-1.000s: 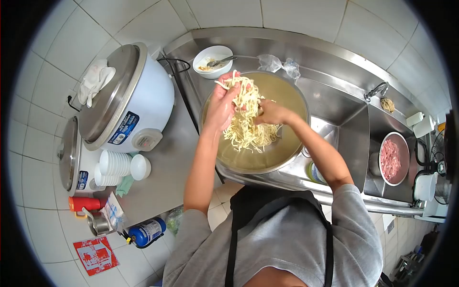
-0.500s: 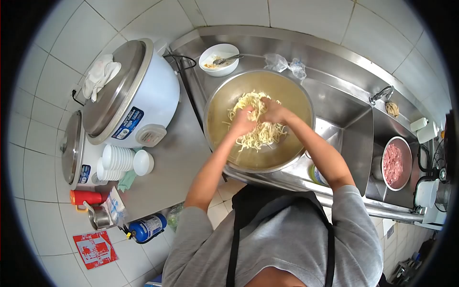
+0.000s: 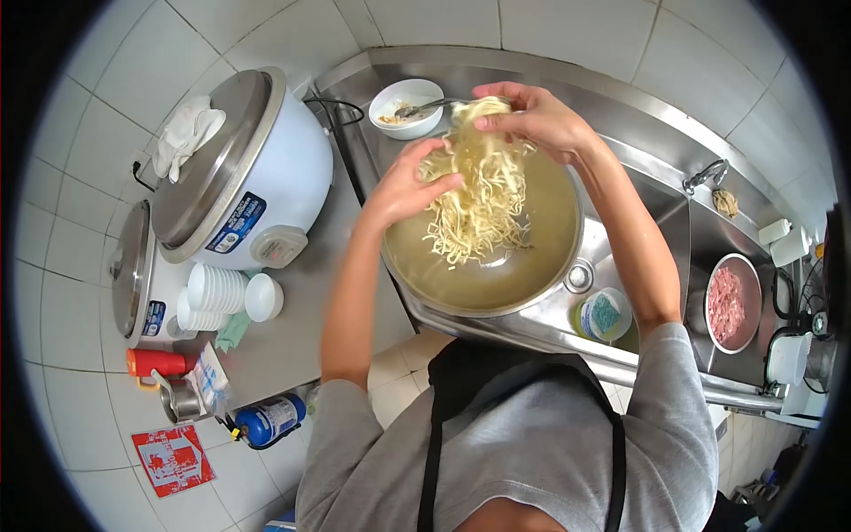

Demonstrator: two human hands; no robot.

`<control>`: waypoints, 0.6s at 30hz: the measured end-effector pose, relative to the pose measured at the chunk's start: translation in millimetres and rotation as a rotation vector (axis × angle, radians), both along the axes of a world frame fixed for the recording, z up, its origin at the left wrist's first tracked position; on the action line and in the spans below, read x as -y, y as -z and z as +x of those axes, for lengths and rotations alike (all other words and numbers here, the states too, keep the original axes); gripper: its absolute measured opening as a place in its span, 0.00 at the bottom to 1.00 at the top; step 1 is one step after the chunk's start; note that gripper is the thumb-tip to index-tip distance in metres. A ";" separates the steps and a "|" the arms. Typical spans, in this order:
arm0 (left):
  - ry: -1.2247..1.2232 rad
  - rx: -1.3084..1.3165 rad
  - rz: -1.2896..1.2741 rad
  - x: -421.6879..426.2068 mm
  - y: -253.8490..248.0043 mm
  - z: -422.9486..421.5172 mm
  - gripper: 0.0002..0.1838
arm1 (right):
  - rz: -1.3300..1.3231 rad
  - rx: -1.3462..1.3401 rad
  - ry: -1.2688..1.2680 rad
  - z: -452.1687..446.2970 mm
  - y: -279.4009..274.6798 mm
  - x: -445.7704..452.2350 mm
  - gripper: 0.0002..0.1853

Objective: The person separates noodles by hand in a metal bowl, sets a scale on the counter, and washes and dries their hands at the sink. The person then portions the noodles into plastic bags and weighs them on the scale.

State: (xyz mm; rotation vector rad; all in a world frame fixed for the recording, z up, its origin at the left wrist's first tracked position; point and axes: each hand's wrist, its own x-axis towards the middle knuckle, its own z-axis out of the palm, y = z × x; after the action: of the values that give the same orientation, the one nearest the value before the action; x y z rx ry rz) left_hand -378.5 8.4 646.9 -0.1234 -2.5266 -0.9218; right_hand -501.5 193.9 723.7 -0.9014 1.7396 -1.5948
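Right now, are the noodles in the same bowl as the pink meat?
No, the pink meat sits in a smaller metal bowl at the picture's right, while the noodles hang over the large metal bowl.

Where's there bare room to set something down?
Best is the steel counter between the white bowls and the left forearm. A narrow bare strip of sink floor shows between the mixing bowl and right forearm. Crowded: above the mixing bowl, with left hand, right hand and noodles; and the counter's left end, with rice cookers.
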 end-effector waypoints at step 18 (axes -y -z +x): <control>-0.183 0.361 0.411 -39.7 141.1 -20.0 0.22 | 0.771 -0.711 -0.236 -41.6 219.4 -0.7 0.37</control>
State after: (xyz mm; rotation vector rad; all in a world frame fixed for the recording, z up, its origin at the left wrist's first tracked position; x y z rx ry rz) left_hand -398.5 48.1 505.8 0.4295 -2.5362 -1.4671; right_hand -543.1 194.6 504.3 -1.2614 2.3350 -0.3481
